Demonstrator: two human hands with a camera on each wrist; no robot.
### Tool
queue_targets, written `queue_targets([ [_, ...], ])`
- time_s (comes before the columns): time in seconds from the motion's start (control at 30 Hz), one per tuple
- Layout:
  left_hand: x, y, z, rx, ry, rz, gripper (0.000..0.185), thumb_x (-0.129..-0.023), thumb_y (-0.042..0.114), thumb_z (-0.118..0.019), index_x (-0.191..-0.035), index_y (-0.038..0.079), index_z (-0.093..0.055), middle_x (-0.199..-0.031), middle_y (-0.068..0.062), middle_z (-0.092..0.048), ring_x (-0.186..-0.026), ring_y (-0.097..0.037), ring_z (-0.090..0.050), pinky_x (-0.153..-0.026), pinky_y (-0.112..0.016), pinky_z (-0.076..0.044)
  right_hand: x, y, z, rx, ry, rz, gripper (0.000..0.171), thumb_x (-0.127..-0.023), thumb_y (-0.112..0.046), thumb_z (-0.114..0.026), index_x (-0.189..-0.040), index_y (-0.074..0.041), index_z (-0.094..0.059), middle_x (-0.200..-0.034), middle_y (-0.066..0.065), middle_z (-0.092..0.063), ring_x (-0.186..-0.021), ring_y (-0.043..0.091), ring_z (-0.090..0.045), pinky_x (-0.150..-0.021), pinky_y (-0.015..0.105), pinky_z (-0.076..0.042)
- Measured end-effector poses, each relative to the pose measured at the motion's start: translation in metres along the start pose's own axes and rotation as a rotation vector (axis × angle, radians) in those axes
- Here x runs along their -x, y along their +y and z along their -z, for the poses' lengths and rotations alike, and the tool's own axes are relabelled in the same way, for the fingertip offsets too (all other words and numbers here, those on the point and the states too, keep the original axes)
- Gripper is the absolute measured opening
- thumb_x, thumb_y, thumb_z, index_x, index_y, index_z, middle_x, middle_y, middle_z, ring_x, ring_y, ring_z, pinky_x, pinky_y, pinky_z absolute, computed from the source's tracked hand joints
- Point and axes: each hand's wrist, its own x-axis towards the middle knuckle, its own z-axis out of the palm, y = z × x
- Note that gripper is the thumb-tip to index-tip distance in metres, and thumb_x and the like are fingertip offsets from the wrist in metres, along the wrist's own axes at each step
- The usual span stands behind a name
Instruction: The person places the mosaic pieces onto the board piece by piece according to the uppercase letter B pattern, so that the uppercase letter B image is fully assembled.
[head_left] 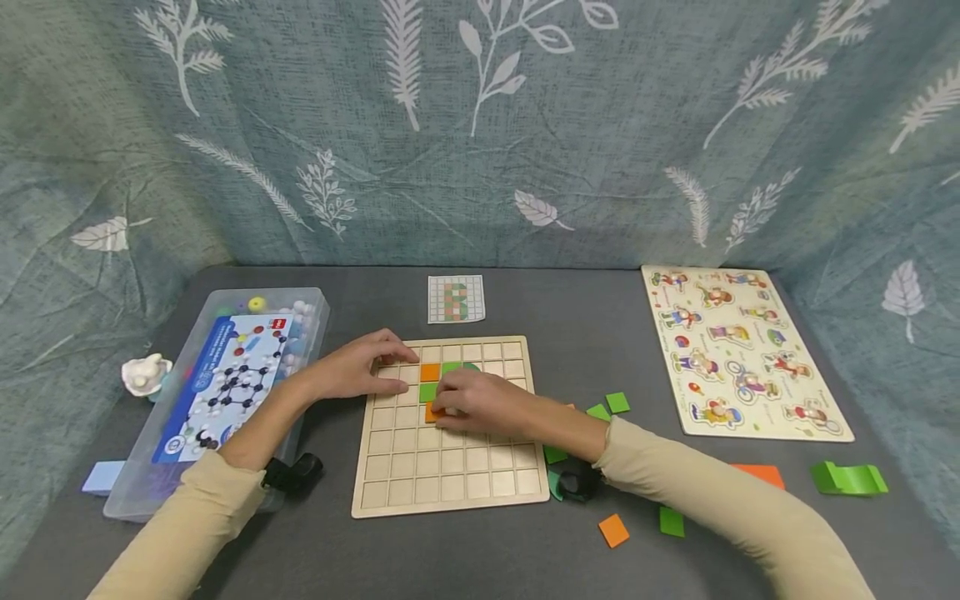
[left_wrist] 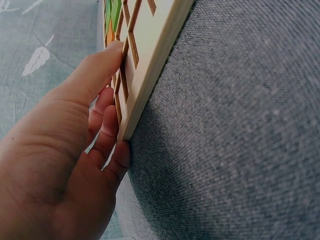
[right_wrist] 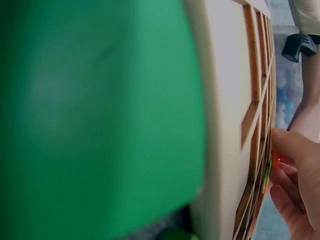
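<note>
Fingertips of the right hand (head_left: 480, 404) curl down onto an orange tile (head_left: 433, 412), pinching it at the grid board (head_left: 450, 492); the tile peeks out just left of those fingertips, in a cell directly below a green tile (head_left: 428, 392) and two cells below another orange tile (head_left: 430, 372). In the right wrist view the fingers (right_wrist: 295, 150) close on an orange edge, though how firmly they hold it cannot be told.

The left hand (head_left: 360, 367) rests flat with straight fingers on the board's upper left corner, holding nothing; the left wrist view shows its thumb (left_wrist: 95, 75) on the board's top and the other fingers (left_wrist: 107, 135) against its edge.

To seat the tile well, I judge it best to keep it level, square its sides to the cell's ribs, and press straight down, while the left hand keeps the board from sliding on the grey cloth (head_left: 600, 333).

The tile is square, so it has no long axis; it lies flat, face up, its edges roughly in line with the grid. The board's edges run away from the person and across.

Loose green and orange tiles (head_left: 617, 402) lie to the right of the gripping hand, behind its wrist. A pattern card (head_left: 456, 298) sits beyond the board.
</note>
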Motion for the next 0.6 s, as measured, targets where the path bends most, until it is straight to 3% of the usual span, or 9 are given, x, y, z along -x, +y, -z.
queue_targets([
  [0.6, 0.0006, 0.0020, 0.0008, -0.010, -0.006, 0.006, 0.035, -0.091, 0.027, -0.070, -0.123, 0.014, -0.064, -0.111, -0.003, -0.055, -0.095, -0.016, -0.050, -0.084, -0.032, -0.044, -0.0063, -0.0064, 0.0000, 0.043, -0.043, 0.023, 0.012, -0.093, -0.021, -0.067, -0.097, -0.014, -0.074, -0.097, -0.003, -0.066, -0.089, 0.008, -0.059, -0.079, 0.016, -0.048],
])
